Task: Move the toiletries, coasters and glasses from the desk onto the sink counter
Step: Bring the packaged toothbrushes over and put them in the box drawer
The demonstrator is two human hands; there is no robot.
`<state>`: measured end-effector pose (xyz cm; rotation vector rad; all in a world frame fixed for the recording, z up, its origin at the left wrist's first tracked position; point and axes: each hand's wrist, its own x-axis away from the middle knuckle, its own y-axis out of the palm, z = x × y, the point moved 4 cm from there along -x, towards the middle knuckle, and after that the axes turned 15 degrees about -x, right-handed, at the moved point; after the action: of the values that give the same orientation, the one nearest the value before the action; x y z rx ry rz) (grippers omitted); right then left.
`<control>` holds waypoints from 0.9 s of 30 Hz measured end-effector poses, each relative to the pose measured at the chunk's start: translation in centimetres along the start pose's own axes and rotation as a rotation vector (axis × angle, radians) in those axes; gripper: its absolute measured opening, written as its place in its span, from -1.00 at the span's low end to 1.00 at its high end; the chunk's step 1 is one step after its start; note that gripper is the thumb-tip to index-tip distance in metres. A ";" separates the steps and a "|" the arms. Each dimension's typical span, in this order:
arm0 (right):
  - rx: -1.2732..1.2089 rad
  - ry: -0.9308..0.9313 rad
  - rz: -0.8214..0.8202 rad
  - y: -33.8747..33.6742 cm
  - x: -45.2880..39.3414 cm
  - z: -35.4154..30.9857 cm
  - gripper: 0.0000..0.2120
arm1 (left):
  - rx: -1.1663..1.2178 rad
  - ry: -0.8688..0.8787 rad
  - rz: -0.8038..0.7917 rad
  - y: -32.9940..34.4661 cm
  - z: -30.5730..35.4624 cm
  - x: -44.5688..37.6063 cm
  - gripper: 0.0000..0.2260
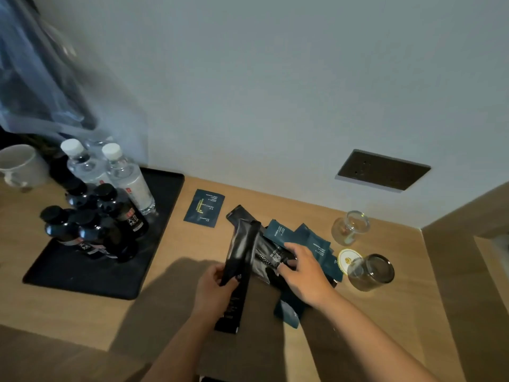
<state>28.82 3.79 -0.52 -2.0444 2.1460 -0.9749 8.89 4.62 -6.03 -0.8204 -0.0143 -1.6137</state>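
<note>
At lower centre, the left hand point(213, 288) grips a long black glossy packet point(239, 255); the right hand point(303, 274) seemingly pinches the dark toiletry sachets point(303, 241) piled on the wooden desk point(176, 307), beside two clear glasses point(370, 271).

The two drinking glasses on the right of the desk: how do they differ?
The far glass is clear, while the near glass has a dark, smoky tint. The far glass looks smaller and stands on the bare wooden desk; the near glass looks wider and sits against a round white coaster. Both stand by the pile of blue sachets, untouched by either hand.
</note>
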 end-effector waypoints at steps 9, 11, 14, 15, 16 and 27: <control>0.441 0.017 -0.087 4.5 -5.5 0.0 -0.38 | 0.377 -0.082 -0.049 -6.2 2.1 0.5 -0.71; 0.563 0.028 -0.066 5.1 -6.4 0.2 -0.36 | 0.375 -0.105 -0.056 -6.9 2.2 0.2 -0.76; 0.661 0.060 -0.023 5.6 -7.1 0.9 -0.30 | 0.362 -0.110 -0.073 -7.7 2.2 -0.2 -0.82; 0.692 0.061 -0.013 5.7 -7.4 1.1 -0.27 | 0.355 -0.093 -0.096 -8.0 2.3 -0.4 -0.80; 0.719 0.058 -0.005 5.9 -7.7 1.3 -0.25 | 0.352 -0.076 -0.124 -8.2 2.4 -0.5 -0.79; 0.889 -0.007 0.024 4.9 -9.1 0.8 -0.34 | 0.541 -0.066 -0.266 -8.8 4.3 -0.7 -0.76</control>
<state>26.07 11.47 -6.93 -1.5413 1.3135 -1.5294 3.36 9.21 0.64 -0.4595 -0.6025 -1.7133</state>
